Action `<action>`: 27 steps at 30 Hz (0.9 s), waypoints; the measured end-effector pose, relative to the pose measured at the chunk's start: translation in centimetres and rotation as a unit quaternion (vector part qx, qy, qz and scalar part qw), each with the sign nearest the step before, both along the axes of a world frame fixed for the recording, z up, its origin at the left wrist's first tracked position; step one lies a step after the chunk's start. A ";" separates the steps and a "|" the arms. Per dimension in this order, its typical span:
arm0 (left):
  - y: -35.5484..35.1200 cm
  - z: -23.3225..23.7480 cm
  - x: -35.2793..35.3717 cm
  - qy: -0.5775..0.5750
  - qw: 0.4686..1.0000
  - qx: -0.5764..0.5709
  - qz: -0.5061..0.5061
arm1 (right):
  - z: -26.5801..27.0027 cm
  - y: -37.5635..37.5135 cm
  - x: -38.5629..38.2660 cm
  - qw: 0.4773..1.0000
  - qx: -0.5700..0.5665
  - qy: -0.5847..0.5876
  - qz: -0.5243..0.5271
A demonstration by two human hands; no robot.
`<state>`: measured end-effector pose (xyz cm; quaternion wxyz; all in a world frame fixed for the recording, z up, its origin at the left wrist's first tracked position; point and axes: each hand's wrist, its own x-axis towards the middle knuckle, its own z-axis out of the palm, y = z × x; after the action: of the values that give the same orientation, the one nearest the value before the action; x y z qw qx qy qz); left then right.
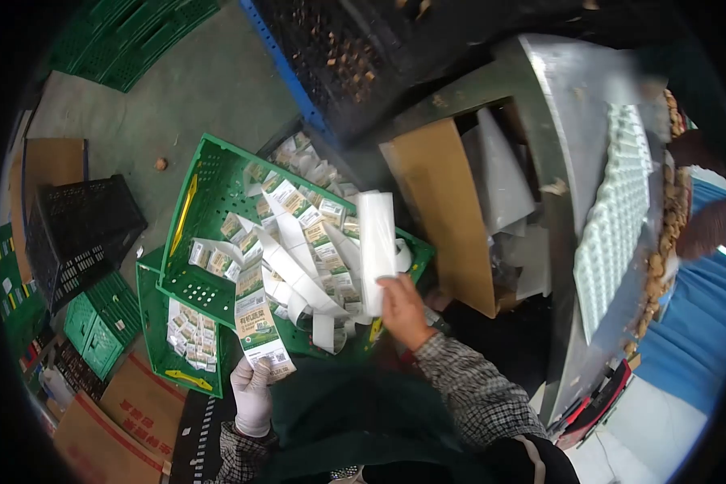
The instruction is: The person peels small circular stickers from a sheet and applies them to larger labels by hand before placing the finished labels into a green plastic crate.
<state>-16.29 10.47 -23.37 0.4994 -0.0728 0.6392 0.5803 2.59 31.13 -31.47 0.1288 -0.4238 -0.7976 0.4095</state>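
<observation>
My left hand (252, 395), in a white glove, pinches the lower end of a printed label strip (258, 327) at the near edge of a green crate (206, 294). The strip runs up into the crate among many labels and curled white backing. My bare right hand (403, 310) grips the lower end of a white roll (377, 250), which stands out over the crate's right side. Loops of white backing strip (298, 266) lie across the labels.
A second green crate (153, 323) with labels sits at the left, near a black crate (81, 234) and cardboard boxes (113, 436). At the right are an open carton (444, 210), a metal table edge (561, 121) and a pale egg-tray-like sheet (617, 218). Part of another person shows far right.
</observation>
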 end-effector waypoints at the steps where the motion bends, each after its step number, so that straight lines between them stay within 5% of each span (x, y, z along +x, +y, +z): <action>1: -0.2 0.3 0.3 0.003 1.000 0.010 -0.003 | 2.5 1.4 0.6 0.999 0.037 -0.014 -0.012; 6: -1.3 2.9 2.1 0.036 0.999 0.036 0.002 | 6.5 11.0 6.1 0.945 0.269 -0.062 -0.176; 7: -1.6 3.7 2.5 0.048 0.998 0.039 -0.004 | 5.5 12.9 7.7 0.938 0.253 -0.096 -0.216; 10: -1.8 7.5 4.1 0.069 0.995 0.066 -0.023 | 3.2 14.8 11.1 0.937 -0.033 -0.222 -0.269; 13: -1.6 11.1 5.6 0.112 0.987 0.104 -0.049 | 11.6 9.7 7.3 0.952 -0.093 -0.048 -0.288; 15: -1.3 13.0 6.5 0.135 0.980 0.128 -0.076 | 15.4 5.7 7.1 0.979 0.191 -0.033 -0.060; 16: -1.3 13.8 7.1 0.146 0.975 0.146 -0.086 | 16.9 3.6 6.8 0.979 0.190 0.074 0.004; 18: -1.7 15.1 8.6 0.163 0.966 0.176 -0.099 | 21.6 2.6 7.3 0.943 0.311 0.118 0.031; 21: -3.4 16.8 11.1 0.146 0.962 0.200 -0.115 | 25.8 4.7 8.9 0.850 0.502 -0.036 -0.156; 24: -5.2 17.9 13.0 0.145 0.956 0.230 -0.107 | 22.2 9.0 12.8 0.911 0.359 -0.191 -0.065; 27: -7.0 18.6 14.3 0.145 0.954 0.246 -0.089 | 23.2 10.5 14.6 0.922 0.301 -0.217 -0.113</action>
<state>-2.00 3.49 -4.73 0.4534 0.1948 0.5462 0.6768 17.15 41.62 -8.30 0.1198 -0.5305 -0.8386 0.0307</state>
